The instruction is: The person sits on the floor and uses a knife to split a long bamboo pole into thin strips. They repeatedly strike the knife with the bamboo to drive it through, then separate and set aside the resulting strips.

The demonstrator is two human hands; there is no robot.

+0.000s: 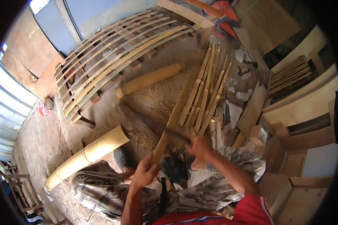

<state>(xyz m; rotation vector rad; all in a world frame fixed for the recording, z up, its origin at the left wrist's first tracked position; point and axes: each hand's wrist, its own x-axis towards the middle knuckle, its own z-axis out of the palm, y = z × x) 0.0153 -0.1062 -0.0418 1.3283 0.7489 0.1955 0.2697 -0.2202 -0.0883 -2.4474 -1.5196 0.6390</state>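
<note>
My left hand (146, 171) is closed round the near end of a long bamboo strip (175, 108), which slants away from me to the far right. In my right hand (199, 147), slightly blurred, is the handle end of a dark-bladed knife (176, 135). Its blade lies across the strip a little beyond my left hand and seems to touch it. Several split bamboo strips (204, 90) lie in a loose bundle to the right of the held one. By my left knee rests a wide split bamboo length (90, 152), hollow at its far end.
A thick bamboo piece (150, 80) lies on the floor ahead, near a slatted bamboo frame (120, 41) propped on bricks. Shavings litter the floor. Stone rubble (242, 96) and boards (253, 108) lie at right, beside wooden furniture (289, 131). A grey clog (121, 158) is near my left foot.
</note>
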